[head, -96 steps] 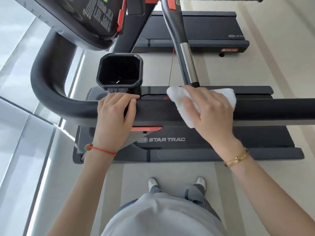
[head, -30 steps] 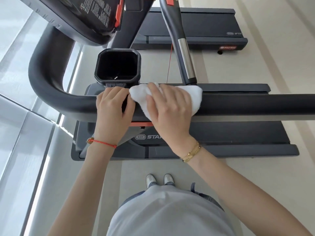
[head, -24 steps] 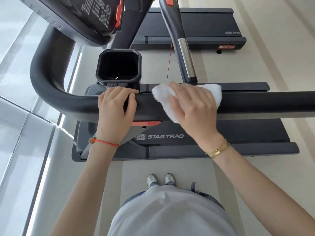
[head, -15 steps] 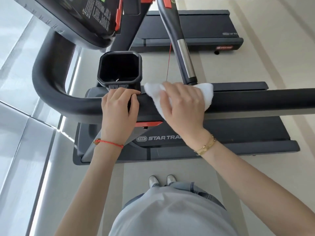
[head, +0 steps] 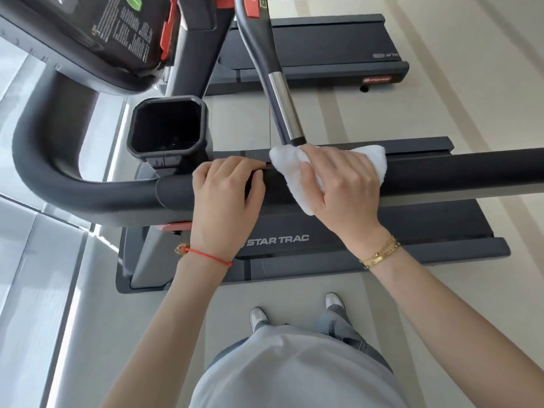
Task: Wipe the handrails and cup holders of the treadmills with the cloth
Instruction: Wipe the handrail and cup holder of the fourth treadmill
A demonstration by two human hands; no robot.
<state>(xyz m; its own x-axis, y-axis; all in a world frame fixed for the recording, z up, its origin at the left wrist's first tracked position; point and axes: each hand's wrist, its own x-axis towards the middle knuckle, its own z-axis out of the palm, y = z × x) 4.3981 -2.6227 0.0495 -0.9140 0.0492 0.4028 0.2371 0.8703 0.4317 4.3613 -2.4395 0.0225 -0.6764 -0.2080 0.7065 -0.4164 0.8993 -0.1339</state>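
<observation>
At far left the handrail (head: 88,192) curves down from the console (head: 97,33) and runs level across the view toward the right edge. Behind the bend stands the cup holder (head: 167,128), a squared black pocket mounted just beyond the rail; its interior is dark, a faint glint shows at the bottom, and whether it holds anything cannot be determined. It appears not yet wiped, though this is a judgement only. The left hand (head: 226,198) lies over the rail beside the cup holder, fingers curled over the top and far side, gripping the bar; this placement most likely steadies the person while the other hand works. Immediately to its right, close but apart from it, the right hand (head: 341,184) presses the white cloth (head: 288,163) onto the rail, fingers curved over the bar with the cloth trapped beneath the palm and bunched out at both sides. The cloth sits at the foot of a slanted metal-sleeved bar (head: 282,104) that meets the rail there. The grip suits a sliding wipe along the bar. The long stretch of rail to the right remains open to the cloth. A second treadmill (head: 323,45) stands beyond.
</observation>
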